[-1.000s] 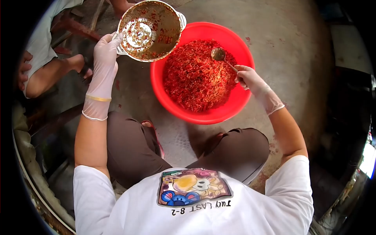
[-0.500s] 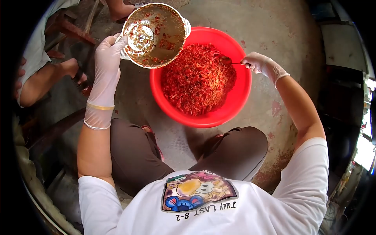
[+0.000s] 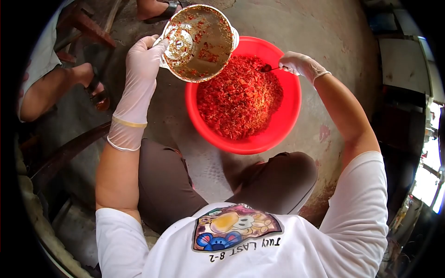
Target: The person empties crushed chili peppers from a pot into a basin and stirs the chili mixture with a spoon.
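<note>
My left hand (image 3: 146, 58), in a thin whitish glove, grips one handle of a metal pot (image 3: 215, 32). The pot is tilted so its inside shows, with red bits and seeds stuck to the wall and bottom. It overlaps the upper left rim of a red plastic basin (image 3: 291, 106). Chopped red chili (image 3: 238, 99) with many pale seeds is heaped in the basin. My right hand (image 3: 299, 64), gloved too, is closed around the handle of a spoon (image 3: 266, 68), whose bowl is over the chili near the basin's upper right side.
Another person's sandalled foot (image 3: 97, 90) and leg are at the left, with a second foot (image 3: 155, 9) at the top. Wooden furniture legs (image 3: 90, 28) stand behind them. The basin sits on a stained concrete floor (image 3: 340, 92). A pale panel (image 3: 403, 65) is at the right.
The pot has shifted to the right in my left hand, covering more of the basin's rim. My right hand and the spoon have moved slightly left and up.
</note>
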A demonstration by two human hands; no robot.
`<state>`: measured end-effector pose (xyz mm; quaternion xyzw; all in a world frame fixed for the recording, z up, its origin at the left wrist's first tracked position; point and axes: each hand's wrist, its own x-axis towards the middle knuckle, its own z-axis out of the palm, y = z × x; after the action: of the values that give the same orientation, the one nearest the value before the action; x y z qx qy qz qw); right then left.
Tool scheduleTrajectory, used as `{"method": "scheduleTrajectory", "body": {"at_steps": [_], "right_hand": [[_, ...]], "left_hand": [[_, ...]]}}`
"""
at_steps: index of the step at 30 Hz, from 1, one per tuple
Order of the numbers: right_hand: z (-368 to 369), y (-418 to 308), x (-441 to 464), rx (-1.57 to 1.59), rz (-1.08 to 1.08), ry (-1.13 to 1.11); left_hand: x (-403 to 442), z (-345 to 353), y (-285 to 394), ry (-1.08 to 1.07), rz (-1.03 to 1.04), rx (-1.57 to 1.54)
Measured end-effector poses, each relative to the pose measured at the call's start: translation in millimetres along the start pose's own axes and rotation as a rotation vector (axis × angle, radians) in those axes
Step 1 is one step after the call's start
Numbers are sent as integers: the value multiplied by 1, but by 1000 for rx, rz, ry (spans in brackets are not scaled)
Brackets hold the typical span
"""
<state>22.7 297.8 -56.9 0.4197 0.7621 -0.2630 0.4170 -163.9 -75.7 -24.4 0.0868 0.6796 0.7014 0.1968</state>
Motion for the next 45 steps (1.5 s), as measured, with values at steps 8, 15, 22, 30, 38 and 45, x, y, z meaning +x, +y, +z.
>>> {"method": "scheduleTrajectory", "body": {"at_steps": [8,15,22,30,38,45], "right_hand": [[-6,-24,5,242,72,-73],[8,-28,15,521,41,-42],[29,-46,12,692,-84,-34],[65,-30,-20,528,-179,171],[90,17,-42,723,-361,242],[69,51,-112,933,-494,227]], "left_hand": [[-3,7,5,41,7,49],[-1,10,6,61,0,106],[-2,10,6,36,-38,121],[3,7,3,8,-53,167],[-4,7,10,19,-106,150],[-21,18,25,0,-243,164]]}}
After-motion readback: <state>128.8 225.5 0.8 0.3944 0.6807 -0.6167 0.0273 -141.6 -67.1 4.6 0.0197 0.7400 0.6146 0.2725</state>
